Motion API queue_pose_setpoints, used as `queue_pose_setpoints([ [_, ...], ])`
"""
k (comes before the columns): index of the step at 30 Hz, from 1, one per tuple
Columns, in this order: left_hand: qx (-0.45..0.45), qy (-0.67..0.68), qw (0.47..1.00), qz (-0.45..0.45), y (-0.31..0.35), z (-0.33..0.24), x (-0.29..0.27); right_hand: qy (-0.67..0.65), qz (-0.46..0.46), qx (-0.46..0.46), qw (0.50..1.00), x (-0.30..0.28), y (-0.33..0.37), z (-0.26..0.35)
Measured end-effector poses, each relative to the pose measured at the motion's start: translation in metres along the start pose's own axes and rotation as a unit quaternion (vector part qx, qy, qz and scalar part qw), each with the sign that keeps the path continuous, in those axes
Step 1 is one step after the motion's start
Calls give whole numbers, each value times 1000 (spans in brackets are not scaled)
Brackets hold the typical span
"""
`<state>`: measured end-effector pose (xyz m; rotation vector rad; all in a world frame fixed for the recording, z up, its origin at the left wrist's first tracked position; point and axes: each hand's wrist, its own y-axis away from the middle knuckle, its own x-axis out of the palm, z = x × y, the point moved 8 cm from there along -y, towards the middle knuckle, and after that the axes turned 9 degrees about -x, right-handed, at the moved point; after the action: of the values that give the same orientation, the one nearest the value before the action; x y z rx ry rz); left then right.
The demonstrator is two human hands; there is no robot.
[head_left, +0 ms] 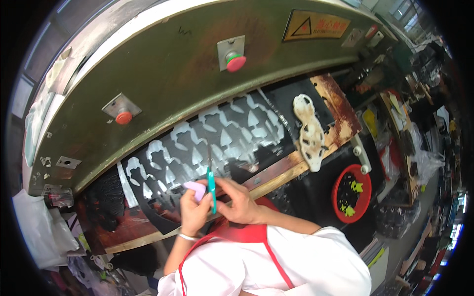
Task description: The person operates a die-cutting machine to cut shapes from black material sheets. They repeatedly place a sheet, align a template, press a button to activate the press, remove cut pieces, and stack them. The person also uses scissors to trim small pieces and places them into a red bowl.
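My left hand [193,213] is closed on a small lavender piece [196,188], pinched at its fingertips. Beside it, my right hand [240,201] grips teal-handled scissors [212,186], whose thin dark blade points away from me. The two hands almost meet, in front of my chest. Beyond them lies a black sheet [190,153] with rows of shiny pale, curved and pointed shapes across it. To the right, a cream-coloured plate with several openings [311,133] rests on a worn board. How the fingers sit in the scissors' handles is partly hidden.
A green machine beam [173,74] spans the far side, bearing red push buttons [236,62]. A wooden-edged board [276,172] runs under the sheet. At right stands a red bowl [356,172] with dark bits and yellow-green pieces. Plastic bags [42,222] hang at left.
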<state>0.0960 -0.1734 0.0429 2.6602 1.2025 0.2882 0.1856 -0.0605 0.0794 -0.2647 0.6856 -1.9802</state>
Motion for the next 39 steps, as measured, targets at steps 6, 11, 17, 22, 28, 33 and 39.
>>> queue_pose_setpoints([
  [6,59,-119,990,50,-13,8,-7,31,-38,68,997,15,6,-20],
  [11,-146,102,962,207,-37,51,7,-243,-133,318,907,13,22,-89],
  [17,-146,110,982,56,-56,66,-20,-345,-214,503,763,-39,66,-114],
  [22,-168,74,982,49,-63,61,-28,327,-148,126,925,-107,24,-48],
  [28,-70,-115,991,-16,-57,43,-40,365,102,81,922,-32,15,-71],
  [33,-67,156,986,-7,-49,34,-39,413,67,68,906,-39,21,-76],
  [39,-120,348,929,27,-41,44,-32,364,72,107,923,-52,16,-83],
])
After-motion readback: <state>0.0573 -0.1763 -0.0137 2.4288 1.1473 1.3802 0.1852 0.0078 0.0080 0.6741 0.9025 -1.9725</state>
